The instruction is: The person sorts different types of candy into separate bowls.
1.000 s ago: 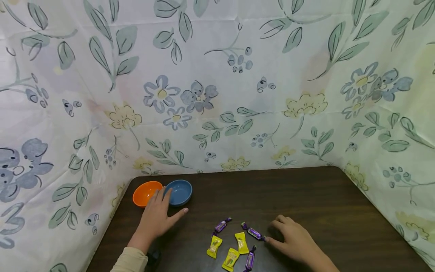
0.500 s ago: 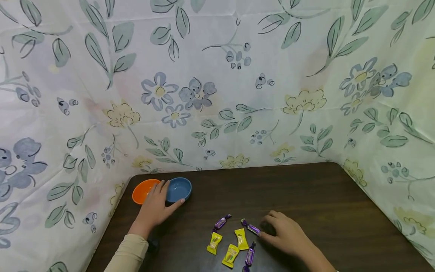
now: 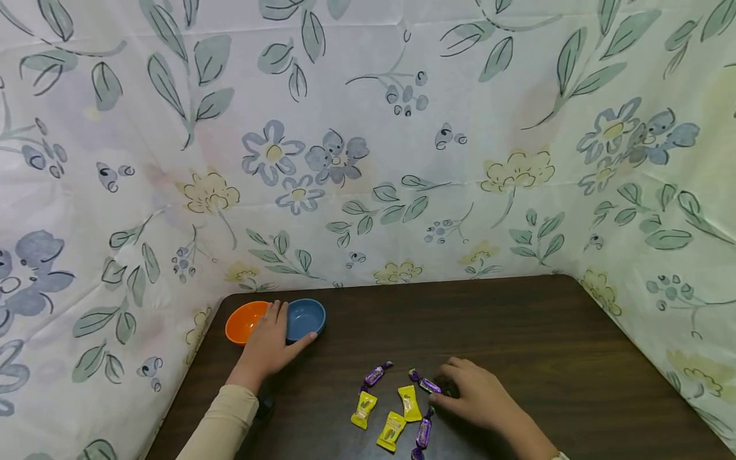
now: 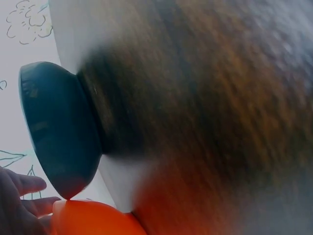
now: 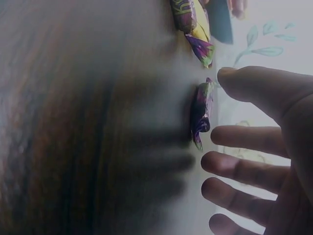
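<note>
My left hand (image 3: 268,345) reaches over the near side of two small bowls, an orange bowl (image 3: 244,322) and a blue bowl (image 3: 306,319). Its fingers overlap the gap between the rims, and its thumb points toward the blue one. In the left wrist view the bowls stand side by side with their rims meeting. My right hand (image 3: 476,394) is low over the table beside a purple-wrapped candy (image 3: 428,385). From the right wrist, the thumb and fingers show spread apart, with that candy (image 5: 201,110) just beyond their tips and nothing held.
Two more purple candies (image 3: 374,375) (image 3: 423,433) and three yellow-wrapped candies (image 3: 363,409) lie loosely grouped at the middle front of the dark wooden table (image 3: 552,338). A floral cloth (image 3: 391,153) hangs behind and along both sides.
My right hand has moved left, closer in on the purple candy, which its fingers now partly cover. The left hand has shifted slightly forward at the bowls; both bowls stay in place.
</note>
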`<action>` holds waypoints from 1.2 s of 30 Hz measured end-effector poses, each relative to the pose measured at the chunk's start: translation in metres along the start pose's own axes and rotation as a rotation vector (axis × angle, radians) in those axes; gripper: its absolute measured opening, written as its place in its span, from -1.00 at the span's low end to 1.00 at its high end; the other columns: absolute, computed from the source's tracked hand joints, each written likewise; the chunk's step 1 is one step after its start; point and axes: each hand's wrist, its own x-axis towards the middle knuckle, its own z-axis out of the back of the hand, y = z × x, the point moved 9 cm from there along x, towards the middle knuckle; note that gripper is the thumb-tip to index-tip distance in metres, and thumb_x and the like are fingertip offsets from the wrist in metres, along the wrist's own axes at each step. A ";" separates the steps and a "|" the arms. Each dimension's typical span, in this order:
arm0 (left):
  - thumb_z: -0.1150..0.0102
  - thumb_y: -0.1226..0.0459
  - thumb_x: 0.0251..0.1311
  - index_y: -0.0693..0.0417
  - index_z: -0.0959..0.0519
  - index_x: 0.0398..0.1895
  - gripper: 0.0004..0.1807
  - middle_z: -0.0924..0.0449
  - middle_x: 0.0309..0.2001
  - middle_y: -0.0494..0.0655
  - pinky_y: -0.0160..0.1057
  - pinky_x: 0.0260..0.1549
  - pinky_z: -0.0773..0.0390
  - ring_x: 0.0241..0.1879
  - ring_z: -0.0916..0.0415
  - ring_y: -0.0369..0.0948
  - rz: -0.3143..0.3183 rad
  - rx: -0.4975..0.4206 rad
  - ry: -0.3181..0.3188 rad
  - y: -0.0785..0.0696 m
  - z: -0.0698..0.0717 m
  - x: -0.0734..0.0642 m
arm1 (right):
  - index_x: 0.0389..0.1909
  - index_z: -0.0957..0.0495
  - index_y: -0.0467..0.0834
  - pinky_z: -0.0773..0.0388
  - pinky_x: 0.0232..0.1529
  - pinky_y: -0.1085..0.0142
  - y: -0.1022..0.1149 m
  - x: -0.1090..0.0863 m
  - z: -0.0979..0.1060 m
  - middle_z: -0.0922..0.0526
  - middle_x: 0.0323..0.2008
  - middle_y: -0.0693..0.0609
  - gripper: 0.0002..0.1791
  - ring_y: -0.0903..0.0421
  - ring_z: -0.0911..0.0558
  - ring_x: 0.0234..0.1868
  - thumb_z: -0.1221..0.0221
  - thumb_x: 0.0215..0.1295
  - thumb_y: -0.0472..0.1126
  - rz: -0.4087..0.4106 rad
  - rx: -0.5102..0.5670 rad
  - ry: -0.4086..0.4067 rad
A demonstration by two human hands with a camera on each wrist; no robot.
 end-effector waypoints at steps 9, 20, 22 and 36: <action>0.07 -0.56 0.27 0.47 -0.09 0.62 0.34 -0.02 0.64 0.48 0.43 0.52 -0.18 0.61 -0.05 0.41 0.027 0.019 0.034 0.006 -0.007 0.003 | -0.10 -0.73 0.05 -0.45 -0.43 0.33 0.006 0.005 -0.004 -0.59 -0.25 0.25 -0.61 0.39 -0.45 -0.35 -0.43 0.27 0.24 0.008 0.004 0.028; 0.15 -0.61 0.24 0.50 -0.08 0.62 0.40 -0.04 0.64 0.47 0.39 0.57 -0.11 0.64 0.00 0.38 0.018 0.051 0.046 0.005 -0.010 0.009 | -0.17 -0.70 0.07 -0.40 -0.47 0.37 0.009 0.009 -0.008 -0.53 -0.32 0.29 -0.67 0.40 -0.39 -0.42 -0.47 0.25 0.18 0.026 0.004 0.029; 0.16 -0.62 0.24 0.50 -0.07 0.62 0.40 -0.03 0.64 0.47 0.37 0.58 -0.08 0.65 0.02 0.37 0.021 0.056 0.052 0.005 -0.011 0.010 | -0.20 -0.69 0.08 -0.38 -0.47 0.38 0.009 0.009 -0.009 -0.51 -0.33 0.30 -0.70 0.40 -0.37 -0.43 -0.48 0.24 0.16 0.030 -0.005 0.023; 0.14 -0.57 0.30 0.50 -0.05 0.63 0.35 0.00 0.65 0.46 0.33 0.62 0.00 0.68 0.12 0.36 0.037 0.082 0.063 0.003 -0.014 0.011 | -0.27 -0.66 0.11 -0.27 -0.57 0.40 0.010 0.013 -0.010 -0.43 -0.44 0.31 -0.77 0.37 -0.32 -0.52 -0.49 0.23 0.08 -0.031 -0.009 0.005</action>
